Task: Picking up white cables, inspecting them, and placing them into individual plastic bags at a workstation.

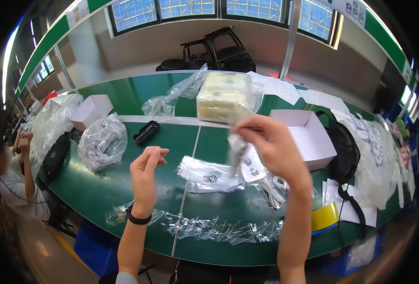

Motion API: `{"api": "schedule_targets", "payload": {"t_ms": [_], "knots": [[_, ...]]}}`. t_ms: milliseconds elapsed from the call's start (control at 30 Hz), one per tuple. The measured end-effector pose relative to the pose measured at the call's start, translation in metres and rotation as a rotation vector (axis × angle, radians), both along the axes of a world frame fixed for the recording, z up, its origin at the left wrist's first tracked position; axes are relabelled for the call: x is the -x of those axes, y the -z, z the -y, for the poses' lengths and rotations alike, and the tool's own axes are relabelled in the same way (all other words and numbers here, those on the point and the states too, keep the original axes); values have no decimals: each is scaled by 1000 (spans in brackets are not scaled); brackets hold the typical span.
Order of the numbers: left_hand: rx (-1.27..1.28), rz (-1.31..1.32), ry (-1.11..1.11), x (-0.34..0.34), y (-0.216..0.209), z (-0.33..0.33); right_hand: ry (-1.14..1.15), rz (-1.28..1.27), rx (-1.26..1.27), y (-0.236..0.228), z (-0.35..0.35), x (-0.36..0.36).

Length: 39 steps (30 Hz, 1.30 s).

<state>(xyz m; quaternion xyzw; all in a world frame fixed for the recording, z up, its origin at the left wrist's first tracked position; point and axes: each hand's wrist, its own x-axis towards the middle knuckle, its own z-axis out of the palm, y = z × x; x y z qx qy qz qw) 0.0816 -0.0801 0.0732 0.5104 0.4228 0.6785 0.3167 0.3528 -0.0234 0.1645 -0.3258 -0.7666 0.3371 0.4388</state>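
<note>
My right hand (pixel 276 144) is raised over the table, thumb and fingers pinching a small clear plastic bag (pixel 237 150) that hangs down. Motion blurs the bag, and its greyish-white contents cannot be made out. Below it lies a pile of flat clear bags with dark printed marks (pixel 204 174). Coiled white cables (pixel 272 193) rest beside that pile, under my right wrist. My left hand (pixel 144 177), above the table left of the bags, has its fingers curled together with nothing visible in them. Along the near edge spreads a row of small shiny clear strips (pixel 219 231).
An open white box (pixel 309 139) stands right of my right hand, by a black pouch (pixel 344 149). Yellow tape (pixel 325 217) sits near the right edge. Farther off are a plastic-wrapped block (pixel 224 97), a black stapler-like object (pixel 146 132) and a bag of white cables (pixel 103 144). Another person (pixel 20 184) sits left.
</note>
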Motion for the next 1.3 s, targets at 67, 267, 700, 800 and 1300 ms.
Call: {"api": "schedule_targets", "payload": {"t_ms": [67,267,700,800,1300], "knots": [[37,49,-3,6,4,-3,79,289,146,-3,-3,-25],[128,175,78,14,6,-10,521,964,413,34,-20,-65],[90,-905,-1307,179,45,-35,13,828,29,91,-3,75],[108,-818,-1354,213,66,-37,56,787,-115,140,-1,92],[462,-1307,-1100,238,83,-65,-47,697,-184,131,-17,87]]}}
